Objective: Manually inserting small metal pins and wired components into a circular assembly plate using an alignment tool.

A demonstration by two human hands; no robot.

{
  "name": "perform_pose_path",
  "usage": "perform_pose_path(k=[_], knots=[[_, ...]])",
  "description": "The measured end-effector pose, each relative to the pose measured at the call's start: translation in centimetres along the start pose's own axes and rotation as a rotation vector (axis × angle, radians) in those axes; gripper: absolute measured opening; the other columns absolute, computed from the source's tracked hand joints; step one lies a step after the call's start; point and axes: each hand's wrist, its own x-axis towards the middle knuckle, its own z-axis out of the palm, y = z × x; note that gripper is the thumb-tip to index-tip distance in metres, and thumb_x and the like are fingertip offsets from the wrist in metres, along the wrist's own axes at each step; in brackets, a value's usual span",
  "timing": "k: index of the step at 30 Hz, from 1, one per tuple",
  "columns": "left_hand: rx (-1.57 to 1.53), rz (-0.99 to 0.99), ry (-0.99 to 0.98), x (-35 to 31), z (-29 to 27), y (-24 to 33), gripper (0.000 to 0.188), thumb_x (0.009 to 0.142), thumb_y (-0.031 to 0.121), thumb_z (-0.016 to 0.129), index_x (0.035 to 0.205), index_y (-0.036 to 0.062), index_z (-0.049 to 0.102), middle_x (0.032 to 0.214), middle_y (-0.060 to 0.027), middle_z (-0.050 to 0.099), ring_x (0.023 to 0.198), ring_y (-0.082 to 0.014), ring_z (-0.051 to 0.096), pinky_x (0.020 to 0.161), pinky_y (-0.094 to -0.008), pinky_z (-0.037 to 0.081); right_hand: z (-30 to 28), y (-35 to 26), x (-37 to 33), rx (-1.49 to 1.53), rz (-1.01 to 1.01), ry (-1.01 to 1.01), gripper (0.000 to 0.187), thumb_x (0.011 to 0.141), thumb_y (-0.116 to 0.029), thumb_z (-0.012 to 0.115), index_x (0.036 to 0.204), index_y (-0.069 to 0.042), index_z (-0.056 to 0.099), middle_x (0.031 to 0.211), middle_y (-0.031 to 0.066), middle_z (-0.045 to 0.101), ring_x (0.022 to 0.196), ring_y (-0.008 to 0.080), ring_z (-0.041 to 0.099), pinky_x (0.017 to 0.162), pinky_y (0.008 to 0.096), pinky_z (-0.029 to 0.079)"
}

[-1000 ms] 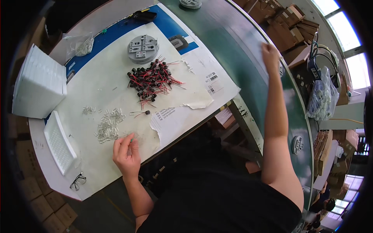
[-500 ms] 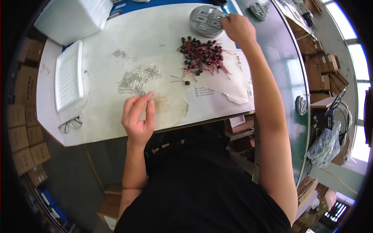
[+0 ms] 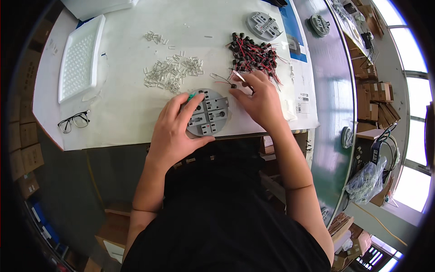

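Observation:
My left hand (image 3: 174, 124) grips a round grey plastic base (image 3: 212, 119) near the table's front edge, thumb at its near rim and fingers over its left side. A small green thing (image 3: 191, 97) shows at those fingertips; its kind is unclear. Just right of the base, my right hand (image 3: 260, 99) is closed round a slender tool with a pale tip (image 3: 239, 76). A single small black cylindrical part with wires (image 3: 233, 86) lies by its thumb; I cannot tell whether they touch. Beyond that hand is a heap of similar black parts with red and black wires (image 3: 253, 56).
Loose clear U-shaped pieces (image 3: 174, 72) lie mid-table, with a smaller cluster (image 3: 155, 37) behind. Another grey base (image 3: 264, 26) sits at the back right. A white tray (image 3: 81, 59) and eyeglasses (image 3: 74, 121) are on the left. A greenish surface (image 3: 328, 90) adjoins on the right.
My right hand has come back from the far grey bases towards me. A grey base is now near the front edge, with my left hand spread over and gripping it. The view has shifted.

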Motion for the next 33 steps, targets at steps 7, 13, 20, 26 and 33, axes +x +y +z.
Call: perform_pose_path(k=[7,13,20,26,33], knots=[[-0.021,0.078,0.176,2.5,-1.2,0.7,0.068,0.076,0.031,0.094,0.135,0.0071,0.068,0.131,-0.0149,0.063,0.115,-0.0312,0.065,0.097,-0.0405,0.055,-1.7,-2.9,-0.2,0.191,0.025,0.033,0.021,0.086,-0.002,0.084,0.106,-0.002,0.078,0.095,0.0048,0.072,0.063,0.0108,0.053,0.056,0.0265,0.043],[-0.561,-0.086,-0.091,5.5,-3.9,2.7,0.024,0.094,0.017,0.081,0.109,-0.0011,0.078,0.100,-0.0115,0.073,0.096,-0.0203,0.069,0.087,-0.0320,0.052,-3.2,-5.5,-0.9,0.218,-0.143,-0.058,0.022,0.087,0.000,0.082,0.108,-0.004,0.077,0.095,0.0083,0.074,0.074,0.0189,0.070,0.063,0.0292,0.055],[-0.806,-0.138,-0.150,4.7,-2.0,1.9,0.014,0.094,0.012,0.079,0.098,-0.0008,0.076,0.090,-0.0067,0.069,0.086,-0.0156,0.065,0.080,-0.0290,0.049,-3.4,-5.7,-1.8,0.367,-0.071,-0.137,0.021,0.086,0.002,0.082,0.106,-0.003,0.076,0.094,0.0063,0.074,0.074,0.0170,0.068,0.066,0.0286,0.055],[-0.459,-0.045,-0.004,2.9,-1.3,1.9,0.011,0.086,0.007,0.081,0.091,0.0021,0.073,0.086,-0.0055,0.066,0.083,-0.0186,0.064,0.078,-0.0304,0.049,-2.4,-3.0,-2.9,0.419,0.020,-0.193,0.021,0.087,0.001,0.080,0.107,-0.004,0.075,0.102,0.0055,0.073,0.075,0.0191,0.070,0.066,0.0325,0.056],[0.313,0.124,0.208,1.8,1.3,2.1,0.020,0.077,0.011,0.081,0.096,0.0091,0.075,0.096,-0.0046,0.064,0.097,-0.0261,0.064,0.088,-0.0413,0.051,-1.4,-2.9,-2.8,-0.053,-0.192,-0.227,0.024,0.087,0.002,0.079,0.109,-0.006,0.076,0.106,0.0054,0.069,0.072,0.0209,0.067,0.065,0.0335,0.055]])
